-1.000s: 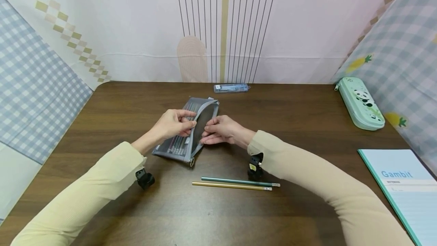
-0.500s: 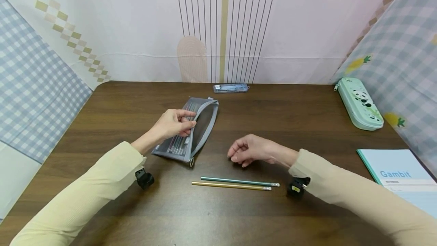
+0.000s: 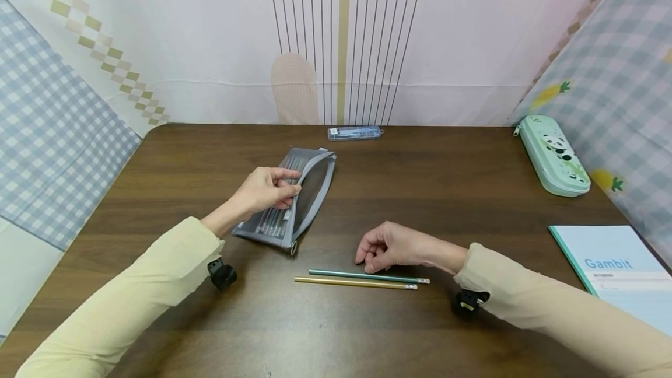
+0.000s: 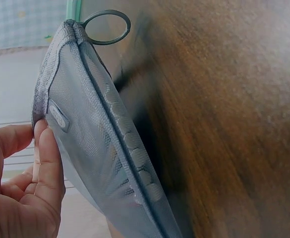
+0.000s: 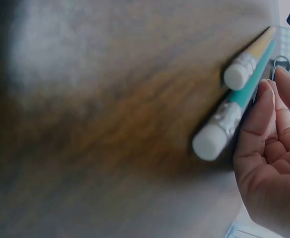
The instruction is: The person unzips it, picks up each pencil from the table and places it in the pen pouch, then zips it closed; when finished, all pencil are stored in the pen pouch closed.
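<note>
Pinching one edge of the grey mesh zip pouch (image 3: 278, 229), the left hand (image 3: 266, 188) holds its mouth parted over the wooden table (image 3: 236, 331). Fingers loosely curled around nothing, the right hand (image 3: 394, 245) is just beside the teal pencil (image 3: 346, 275) — whether touching, I cannot tell. Because the gold pencil (image 3: 356, 283) lies close alongside, a clumsy fingertip could nudge both and set them rolling; a slipping left pinch could let the pouch sag closed.
</note>
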The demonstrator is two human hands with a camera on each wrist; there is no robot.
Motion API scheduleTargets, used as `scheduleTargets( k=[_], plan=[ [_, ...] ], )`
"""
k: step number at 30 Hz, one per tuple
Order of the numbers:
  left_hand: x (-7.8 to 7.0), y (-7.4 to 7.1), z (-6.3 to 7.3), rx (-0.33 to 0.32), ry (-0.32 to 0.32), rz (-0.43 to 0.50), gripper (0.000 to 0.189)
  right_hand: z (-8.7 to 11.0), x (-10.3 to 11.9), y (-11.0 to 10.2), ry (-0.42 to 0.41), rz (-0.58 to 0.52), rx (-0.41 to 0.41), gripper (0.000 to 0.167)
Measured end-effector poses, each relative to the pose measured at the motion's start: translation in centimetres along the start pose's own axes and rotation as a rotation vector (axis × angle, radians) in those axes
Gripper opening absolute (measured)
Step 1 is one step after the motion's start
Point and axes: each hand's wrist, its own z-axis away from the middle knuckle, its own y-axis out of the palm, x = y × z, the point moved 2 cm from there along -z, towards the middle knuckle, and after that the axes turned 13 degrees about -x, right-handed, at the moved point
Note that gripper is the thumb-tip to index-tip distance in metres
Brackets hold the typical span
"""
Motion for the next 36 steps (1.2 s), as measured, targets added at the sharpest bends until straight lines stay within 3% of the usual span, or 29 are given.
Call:
scheduleTargets(
  k=[9, 24, 36],
  plan=[
    [0.07, 0.1, -0.03, -0.001, -0.004, 0.002, 0.041, 0.14, -0.01, 0.32, -0.073, 0.026, 0.021, 0.013],
    [-0.01, 0.13, 0.14, -0.002, -0.022, 0.006, 0.04, 0.16, 0.22, 0.53, -0.163, 0.175, -0.059, 0.01],
    [-0.19, 0.15, 0.34, 0.008, -0.034, 0.018, 0.041, 0.13, 0.59, 0.62, -0.27, 0.384, -0.04, 0.011]
  ],
)
